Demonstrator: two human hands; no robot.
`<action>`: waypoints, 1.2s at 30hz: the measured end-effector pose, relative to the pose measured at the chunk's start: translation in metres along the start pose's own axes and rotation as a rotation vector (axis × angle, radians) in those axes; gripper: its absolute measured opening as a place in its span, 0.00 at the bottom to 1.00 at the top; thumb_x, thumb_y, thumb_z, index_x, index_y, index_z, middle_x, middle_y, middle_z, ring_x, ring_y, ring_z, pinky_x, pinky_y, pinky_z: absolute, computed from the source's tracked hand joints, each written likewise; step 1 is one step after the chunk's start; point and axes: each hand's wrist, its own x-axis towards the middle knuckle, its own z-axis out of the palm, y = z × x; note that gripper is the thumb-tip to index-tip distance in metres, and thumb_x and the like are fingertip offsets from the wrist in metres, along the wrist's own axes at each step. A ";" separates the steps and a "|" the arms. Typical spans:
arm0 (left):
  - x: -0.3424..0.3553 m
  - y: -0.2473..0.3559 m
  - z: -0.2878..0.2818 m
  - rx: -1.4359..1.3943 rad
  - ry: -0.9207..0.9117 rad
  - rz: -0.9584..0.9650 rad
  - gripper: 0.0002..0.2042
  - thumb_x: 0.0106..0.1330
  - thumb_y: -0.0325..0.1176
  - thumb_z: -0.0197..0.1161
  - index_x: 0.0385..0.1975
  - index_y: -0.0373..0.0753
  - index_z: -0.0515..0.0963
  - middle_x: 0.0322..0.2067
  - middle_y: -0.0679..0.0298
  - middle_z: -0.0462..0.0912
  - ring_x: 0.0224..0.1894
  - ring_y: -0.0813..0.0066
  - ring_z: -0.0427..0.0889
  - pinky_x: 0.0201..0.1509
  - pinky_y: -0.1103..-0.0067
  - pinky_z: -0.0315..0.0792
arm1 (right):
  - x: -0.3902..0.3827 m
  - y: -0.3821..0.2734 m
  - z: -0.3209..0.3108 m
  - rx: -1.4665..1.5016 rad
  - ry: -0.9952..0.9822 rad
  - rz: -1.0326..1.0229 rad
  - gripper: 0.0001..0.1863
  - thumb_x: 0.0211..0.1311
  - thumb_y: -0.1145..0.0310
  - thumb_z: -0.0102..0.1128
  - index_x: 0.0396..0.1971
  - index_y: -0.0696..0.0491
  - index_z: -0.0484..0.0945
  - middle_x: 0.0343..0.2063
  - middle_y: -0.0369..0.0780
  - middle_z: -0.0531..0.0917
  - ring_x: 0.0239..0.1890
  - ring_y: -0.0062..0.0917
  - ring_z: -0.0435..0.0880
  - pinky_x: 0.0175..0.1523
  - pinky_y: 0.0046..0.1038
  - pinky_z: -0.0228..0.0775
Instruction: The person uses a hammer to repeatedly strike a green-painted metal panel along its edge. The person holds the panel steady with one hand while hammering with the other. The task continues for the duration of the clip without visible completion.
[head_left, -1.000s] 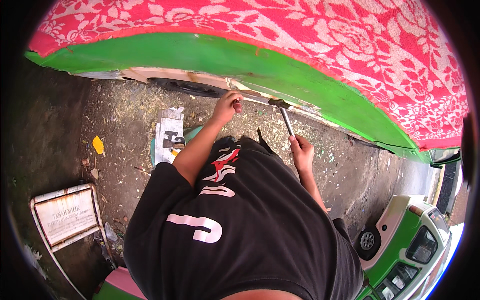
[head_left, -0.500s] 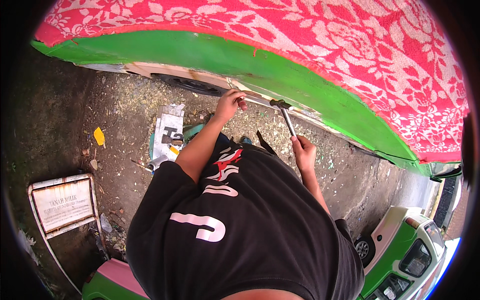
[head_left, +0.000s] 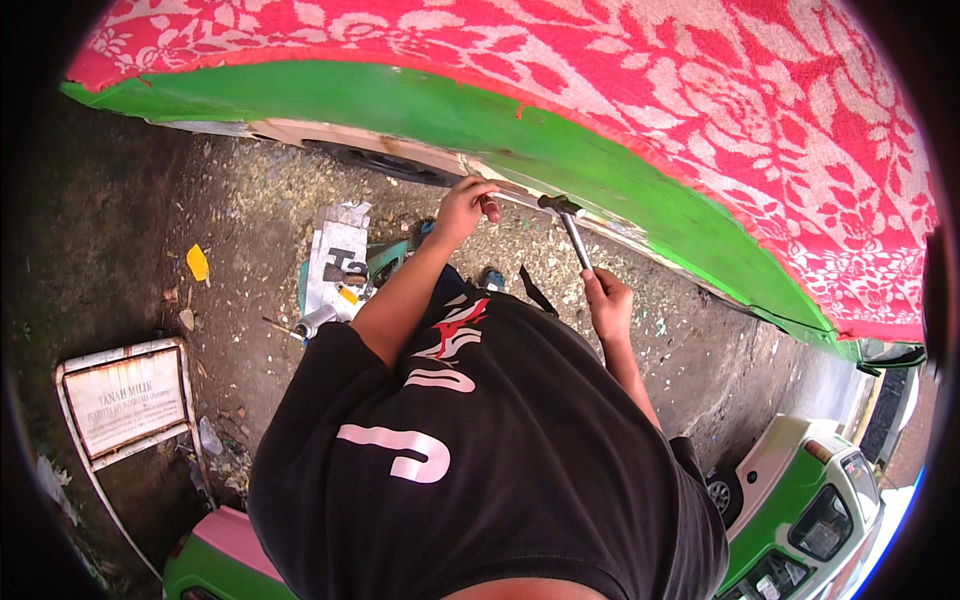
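Note:
In my right hand [head_left: 609,304] is a hammer [head_left: 577,240] with a dark head and a pale metal-looking shaft. My fingers close round its lower end, and its head is beside the car's lower edge. My left hand [head_left: 461,212] is closed on an object with a reddish-brown rounded end [head_left: 490,207] that sticks out below the fingers; its kind I cannot make out. That hand is close against the lower edge of the green car [head_left: 560,160], where bare and pale patches show. Whether the hammer head touches the car, I cannot tell.
A red and white floral cloth [head_left: 700,80] covers the car's upper part. By my left arm are a white panel [head_left: 335,240] and a silvery canister-like thing [head_left: 316,321]. Farther left stands a rusty framed sign [head_left: 130,400]. Another green vehicle [head_left: 825,520] is at lower right.
The hammer head has dropped back very slightly from the car's edge. My left hand has barely shifted to the right, still holding the reddish-brown-ended object. The view has tilted slightly.

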 end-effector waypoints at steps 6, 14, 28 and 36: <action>-0.002 0.005 -0.002 0.034 0.010 -0.005 0.15 0.57 0.19 0.60 0.42 0.45 0.82 0.39 0.63 0.81 0.40 0.59 0.83 0.42 0.71 0.77 | 0.001 -0.008 0.001 -0.009 -0.013 0.011 0.16 0.63 0.60 0.64 0.37 0.60 0.83 0.16 0.35 0.75 0.21 0.15 0.69 0.28 0.24 0.64; -0.001 0.019 -0.007 0.088 -0.061 0.012 0.16 0.52 0.19 0.60 0.41 0.44 0.80 0.40 0.62 0.81 0.43 0.55 0.80 0.46 0.68 0.75 | 0.003 -0.008 0.004 -0.005 -0.008 0.014 0.16 0.63 0.60 0.64 0.35 0.60 0.83 0.16 0.35 0.75 0.21 0.15 0.69 0.27 0.24 0.63; 0.013 0.031 -0.025 0.470 -0.398 0.104 0.10 0.51 0.26 0.63 0.32 0.43 0.72 0.36 0.66 0.78 0.44 0.59 0.74 0.52 0.63 0.65 | -0.002 0.006 0.012 0.034 0.011 0.080 0.18 0.63 0.58 0.65 0.35 0.60 0.83 0.15 0.35 0.75 0.21 0.15 0.69 0.27 0.25 0.64; 0.045 0.003 -0.007 0.510 -0.873 0.392 0.14 0.54 0.22 0.57 0.41 0.45 0.74 0.38 0.65 0.76 0.51 0.64 0.75 0.63 0.65 0.62 | -0.014 0.022 0.012 0.119 0.104 0.120 0.17 0.62 0.59 0.66 0.36 0.61 0.83 0.16 0.35 0.75 0.22 0.14 0.69 0.28 0.24 0.63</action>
